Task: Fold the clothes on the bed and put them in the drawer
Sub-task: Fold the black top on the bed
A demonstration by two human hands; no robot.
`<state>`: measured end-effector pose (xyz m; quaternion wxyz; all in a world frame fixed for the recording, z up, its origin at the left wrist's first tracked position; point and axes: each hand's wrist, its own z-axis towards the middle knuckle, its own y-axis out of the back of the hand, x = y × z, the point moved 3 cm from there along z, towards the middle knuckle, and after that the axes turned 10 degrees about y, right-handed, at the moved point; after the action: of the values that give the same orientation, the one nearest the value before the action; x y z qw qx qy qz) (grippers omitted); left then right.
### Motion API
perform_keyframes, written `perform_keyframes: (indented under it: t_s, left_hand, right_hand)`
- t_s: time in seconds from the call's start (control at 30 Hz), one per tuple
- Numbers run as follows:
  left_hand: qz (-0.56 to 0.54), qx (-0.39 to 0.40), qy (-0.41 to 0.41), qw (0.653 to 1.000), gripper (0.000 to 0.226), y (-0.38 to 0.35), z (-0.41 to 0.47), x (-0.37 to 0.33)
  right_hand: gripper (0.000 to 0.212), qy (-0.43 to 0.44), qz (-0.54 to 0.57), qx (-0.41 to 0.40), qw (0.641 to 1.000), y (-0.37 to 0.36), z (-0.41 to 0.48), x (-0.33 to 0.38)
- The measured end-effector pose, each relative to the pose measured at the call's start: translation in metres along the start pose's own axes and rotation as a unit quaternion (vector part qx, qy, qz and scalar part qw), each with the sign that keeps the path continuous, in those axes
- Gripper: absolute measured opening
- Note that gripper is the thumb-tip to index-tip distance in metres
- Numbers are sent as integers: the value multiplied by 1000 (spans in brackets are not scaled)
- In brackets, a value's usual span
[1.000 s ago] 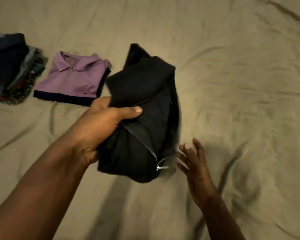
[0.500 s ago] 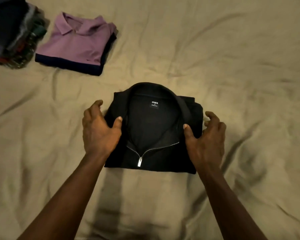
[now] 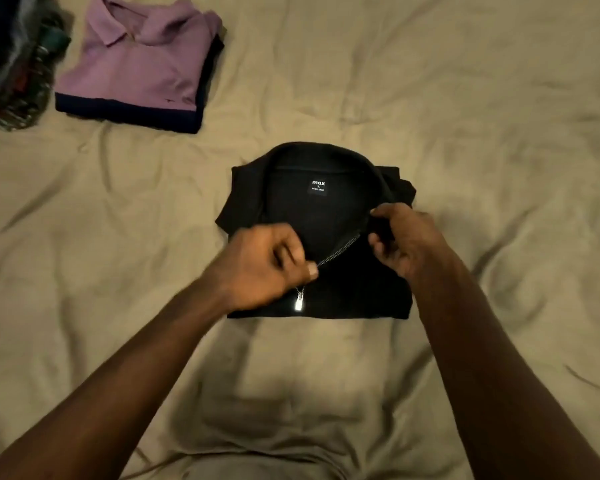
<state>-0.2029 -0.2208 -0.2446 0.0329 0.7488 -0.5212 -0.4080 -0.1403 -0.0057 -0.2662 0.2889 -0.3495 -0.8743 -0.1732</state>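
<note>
Your folded black zip top (image 3: 326,216) lay on the bed (image 3: 465,98) near the purple polo (image 3: 136,64), toward you and to its right, with your left hand (image 3: 260,268) keeping a pinching grip on the zipper edge and your right hand (image 3: 406,240) a curled grip on the collar.

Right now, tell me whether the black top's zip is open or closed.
Open: the zipper pull sits low on the black top; the collar gapes, label showing.

dim, warm light. a soft shadow lies on the sheet (image 3: 274,393) just below the black top (image 3: 326,216); on the top, the left hand (image 3: 267,268) is motion-blurred and the zip pull (image 3: 298,301) glints.
</note>
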Motion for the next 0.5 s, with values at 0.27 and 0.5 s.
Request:
perform_keyframes:
  t_s: [0.27,0.5]
  left_hand:
    - [196,-74,-144,967,24,-52,-17,37]
    - [175,22,-222,959,23,-23,3,32]
  right_hand:
    - [8,109,206,28,972,-9,-47,-69]
    - [37,356,-468,-24,808,-31,-79,-145]
